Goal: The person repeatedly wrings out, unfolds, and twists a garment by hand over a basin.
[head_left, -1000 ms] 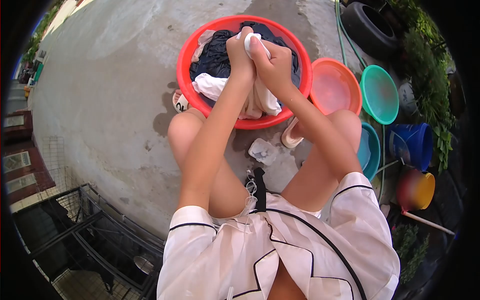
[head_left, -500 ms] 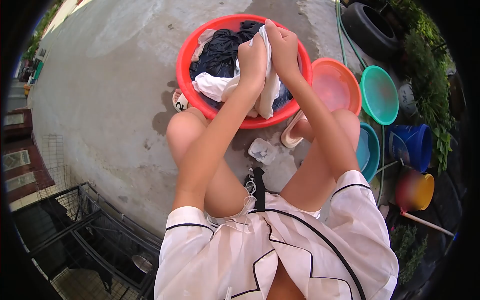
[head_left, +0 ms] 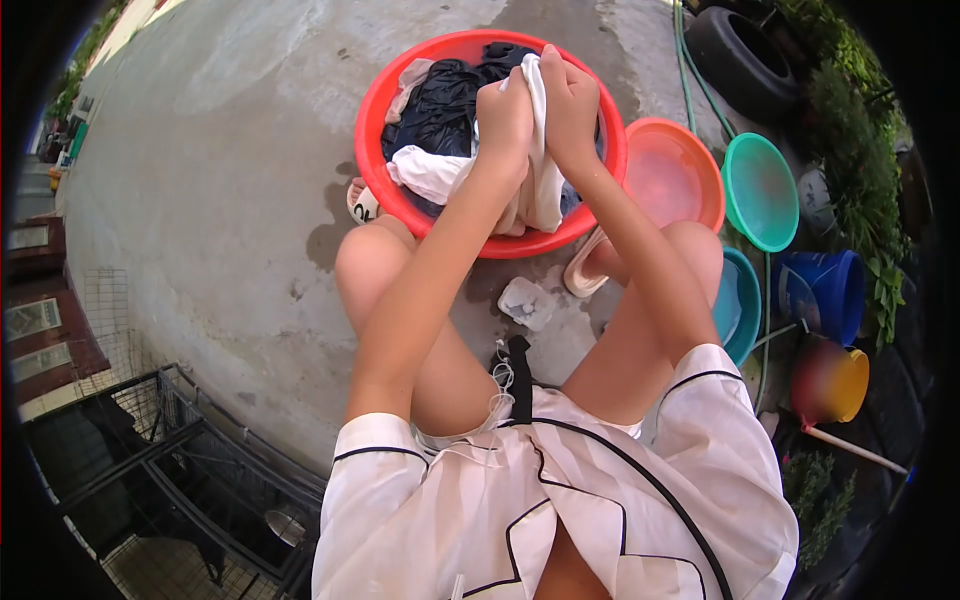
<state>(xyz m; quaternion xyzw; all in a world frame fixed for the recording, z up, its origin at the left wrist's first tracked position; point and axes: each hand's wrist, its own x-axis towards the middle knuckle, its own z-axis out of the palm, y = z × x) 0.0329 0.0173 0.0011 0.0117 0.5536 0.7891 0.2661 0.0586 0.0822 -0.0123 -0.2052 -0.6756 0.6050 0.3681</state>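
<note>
Over a large red basin (head_left: 366,160) between my knees, my left hand (head_left: 505,115) and my right hand (head_left: 571,105) are close together. Both are closed in fists on a wet white garment (head_left: 541,190), which hangs down from them into the basin. Part of the cloth between the fists is covered by my fingers. Dark clothes (head_left: 440,105) lie in the basin to the left of my hands. Another white piece (head_left: 425,172) lies near the basin's front left, and I cannot tell whether it belongs to the same garment.
Right of the red basin stand an orange basin (head_left: 715,190), a green basin (head_left: 793,195) and a teal basin (head_left: 750,330). A blue bucket (head_left: 830,295), a tyre (head_left: 720,45) and a hose (head_left: 690,85) are farther right. A small clear container (head_left: 525,303) sits below the basin.
Both fists remain on the white garment and have shifted very slightly. The hanging cloth has swung a little to the right and bunched together.
</note>
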